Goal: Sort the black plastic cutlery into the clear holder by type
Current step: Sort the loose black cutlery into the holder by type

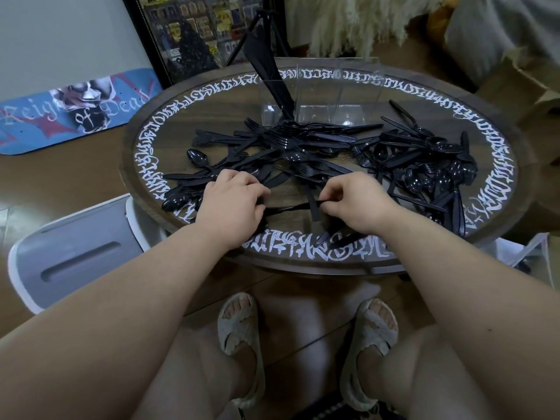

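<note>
My right hand grip pinches black knife by handle; my left hand grip curled on its other end, near bench edge. Cutlery pile behind. Holder far side, knives in left slot.

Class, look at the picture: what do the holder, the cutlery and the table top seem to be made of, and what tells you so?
Holder: clear hard plastic, probably acrylic; the table shows through it and its edges glint.
Cutlery: glossy black plastic; thin moulded shapes with bright highlights on the spoon bowls.
Table: dark wood, judging by the grain, with white painted lettering round the rim; reflections suggest a glass or lacquered surface, but which cannot be told.
</note>
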Demonstrator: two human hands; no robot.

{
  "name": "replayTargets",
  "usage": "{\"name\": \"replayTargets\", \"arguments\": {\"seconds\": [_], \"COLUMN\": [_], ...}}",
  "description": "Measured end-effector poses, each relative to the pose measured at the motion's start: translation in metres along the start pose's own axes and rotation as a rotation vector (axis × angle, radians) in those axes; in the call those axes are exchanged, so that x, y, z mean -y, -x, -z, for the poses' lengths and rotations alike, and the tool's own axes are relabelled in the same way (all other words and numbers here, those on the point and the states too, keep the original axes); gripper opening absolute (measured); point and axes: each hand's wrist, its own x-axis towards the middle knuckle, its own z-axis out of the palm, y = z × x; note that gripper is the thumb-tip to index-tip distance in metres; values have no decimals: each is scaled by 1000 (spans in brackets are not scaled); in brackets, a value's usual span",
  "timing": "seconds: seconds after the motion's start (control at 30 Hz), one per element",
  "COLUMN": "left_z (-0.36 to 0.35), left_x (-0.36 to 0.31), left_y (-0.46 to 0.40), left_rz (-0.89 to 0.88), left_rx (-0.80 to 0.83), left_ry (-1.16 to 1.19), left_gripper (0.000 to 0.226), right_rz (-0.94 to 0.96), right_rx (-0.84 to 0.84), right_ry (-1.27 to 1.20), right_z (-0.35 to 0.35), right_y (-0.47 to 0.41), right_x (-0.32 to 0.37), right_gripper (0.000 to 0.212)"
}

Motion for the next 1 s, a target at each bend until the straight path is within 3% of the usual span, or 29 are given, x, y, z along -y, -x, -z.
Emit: {"name": "replayTargets", "arguments": {"seconds": [0.33, 0.63, 0.77, 1.0], "left_z": [5, 3, 6, 7], "left_x": [-45, -62, -59, -54], "left_y": [-7, -4, -3, -1], "left_rz": [-162, -217, -179, -163], "left_rx": [2, 69, 86, 122], "left_ry": [108, 230, 262, 263], "left_gripper": [37, 36, 31, 35], "right_rz": [-77, -78, -44, 18], "right_rx": [-190, -154, -158, -131], "right_ry": [-393, -453, -509, -339], "right_z": [33, 30, 31, 30], "right_y": [21, 28, 26, 24], "right_x": [-30, -34, -32, -31], "right_gripper": [14, 10, 23, 22]}}
